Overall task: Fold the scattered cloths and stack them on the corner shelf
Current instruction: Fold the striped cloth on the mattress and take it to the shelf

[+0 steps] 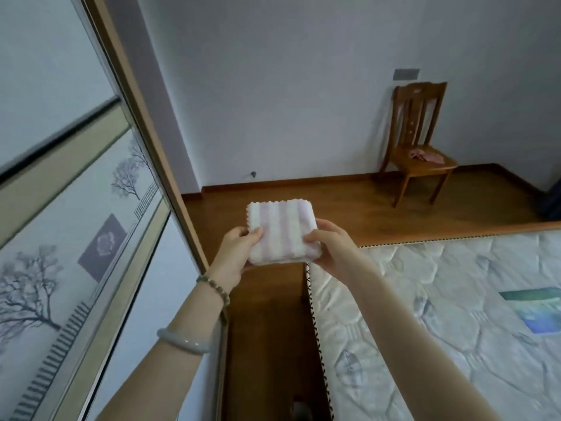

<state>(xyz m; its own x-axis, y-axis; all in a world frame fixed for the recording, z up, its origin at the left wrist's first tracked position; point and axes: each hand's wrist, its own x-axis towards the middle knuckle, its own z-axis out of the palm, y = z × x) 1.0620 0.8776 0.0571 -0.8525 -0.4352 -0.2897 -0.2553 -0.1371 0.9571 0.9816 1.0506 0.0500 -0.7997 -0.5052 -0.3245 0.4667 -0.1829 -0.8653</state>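
— Holding a folded cloth (282, 230), is she? Which step is this?

— Carrying, by the look of it. The pink-and-white striped square is sitting between both hands above the wooden floor (349, 205), just off the near-left corner of the mattress (440, 314). The left hand (235, 249) is pinching its left edge, thumb on top and fingers curled underneath; the right hand (329, 246) is closing on the right edge the same way.

— So the folding is finished for this one?

— It is looking square and layered, so probably yes. No corner shelf is showing here, so the next move is likely calling for a turn or a walk until one is in sight, keeping both grips firm so the layers are not slipping apart.

— Anything left to fold?

— A pink cloth (426, 155) is lying crumpled on the seat of the wooden chair (420, 138), far right against the wall.
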